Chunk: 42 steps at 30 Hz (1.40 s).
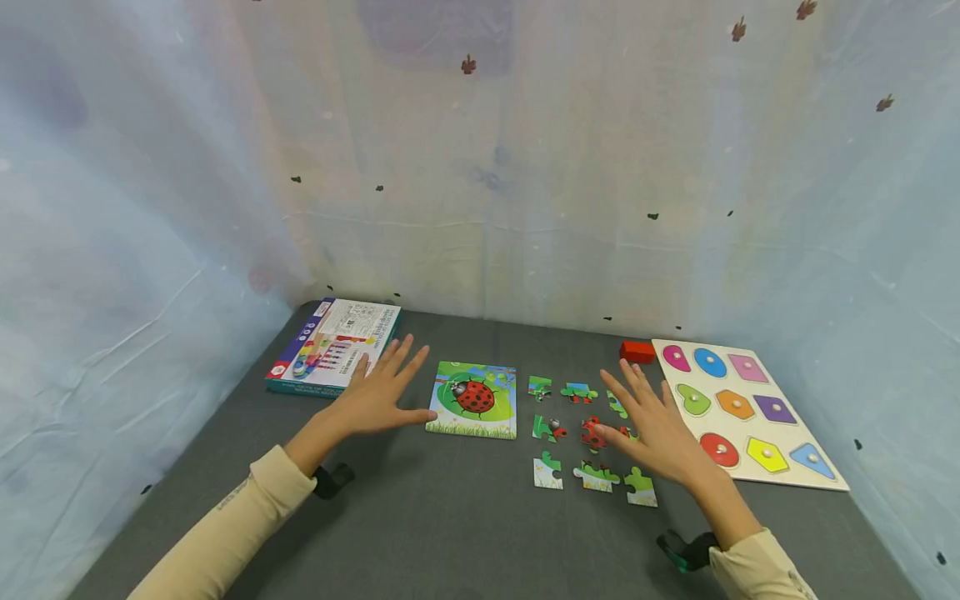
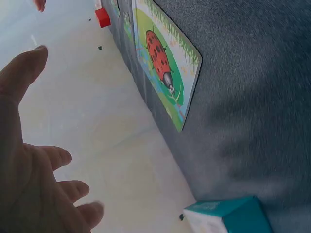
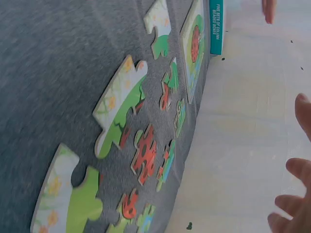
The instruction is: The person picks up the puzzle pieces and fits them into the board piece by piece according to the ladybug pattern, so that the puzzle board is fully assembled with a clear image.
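Note:
My left hand (image 1: 375, 398) hovers with spread fingers between the flat box and a square ladybug board (image 1: 472, 400), holding nothing. Fingers apart, my right hand (image 1: 656, 432) hangs over the right side of several loose jigsaw pieces, also with nothing in it. The pieces lie apart in rows; a red ladybug-body piece (image 3: 145, 154) sits in the middle, and a grass piece (image 1: 547, 471) is at the near left. In the head view my right hand partly covers the pieces on that side. The ladybug board (image 2: 165, 63) shows a whole ladybug on green.
A box with a teal side (image 1: 337, 346) lies at the table's back left. On the right is a white shape board (image 1: 750, 417) with colored knobbed shapes, and a red block (image 1: 637, 352) stands beside its far corner. A pale curtain (image 1: 480, 167) surrounds the grey table (image 1: 450, 517).

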Tool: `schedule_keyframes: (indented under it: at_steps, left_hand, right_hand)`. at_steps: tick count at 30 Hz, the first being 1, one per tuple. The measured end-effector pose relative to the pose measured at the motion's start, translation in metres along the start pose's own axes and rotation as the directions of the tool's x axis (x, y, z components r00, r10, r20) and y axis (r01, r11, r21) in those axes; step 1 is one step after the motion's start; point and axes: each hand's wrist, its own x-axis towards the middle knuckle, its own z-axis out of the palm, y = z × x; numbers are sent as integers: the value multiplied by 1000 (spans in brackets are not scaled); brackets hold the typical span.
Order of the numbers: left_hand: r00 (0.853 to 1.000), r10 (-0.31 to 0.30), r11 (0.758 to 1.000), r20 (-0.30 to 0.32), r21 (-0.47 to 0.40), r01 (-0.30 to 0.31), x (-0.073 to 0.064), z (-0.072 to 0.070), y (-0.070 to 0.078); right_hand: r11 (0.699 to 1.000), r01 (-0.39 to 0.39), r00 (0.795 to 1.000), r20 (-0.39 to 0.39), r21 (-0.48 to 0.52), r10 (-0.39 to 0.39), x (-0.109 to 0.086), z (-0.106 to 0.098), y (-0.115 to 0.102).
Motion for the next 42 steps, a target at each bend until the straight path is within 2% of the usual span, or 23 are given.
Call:
schedule_keyframes:
  at_steps: [4, 7, 13, 19, 26, 31, 35, 39, 42]
  left_hand:
    - [999, 38, 995, 11, -97, -37, 6, 11, -4]
    - [998, 54, 981, 13, -190, -51, 11, 20, -10]
    - [997, 70, 932, 31, -357, -54, 21, 37, -21]
    - [990, 116, 885, 79, -461, -67, 31, 51, -26]
    - [986, 145, 866, 81, -492, -87, 41, 61, -31]
    - [986, 147, 857, 74, -507, -89, 44, 67, -37]
    - [987, 153, 872, 59, -478, -106, 46, 72, -42]
    - [987, 148, 892, 58, -438, -108, 48, 75, -45]
    - [989, 133, 898, 61, -430, -94, 48, 75, -46]
  right_hand:
    - [995, 32, 999, -47, 92, -28, 8, 6, -1]
    - [986, 62, 994, -95, 158, -48, 15, 13, -1]
    - [969, 118, 984, -156, 219, -84, 30, 34, 2]
    - [956, 130, 985, -143, 262, -95, 45, 51, 1]
    - [947, 132, 989, -97, 292, -108, 61, 67, -1]
    - [930, 79, 996, -69, 360, -58, 67, 76, 2]
    - [916, 43, 999, -35, 398, -32, 72, 84, 7]
    - [921, 14, 1000, 10, 389, -19, 76, 94, 11]
    - [929, -11, 999, 34, 371, -2, 78, 99, 12]
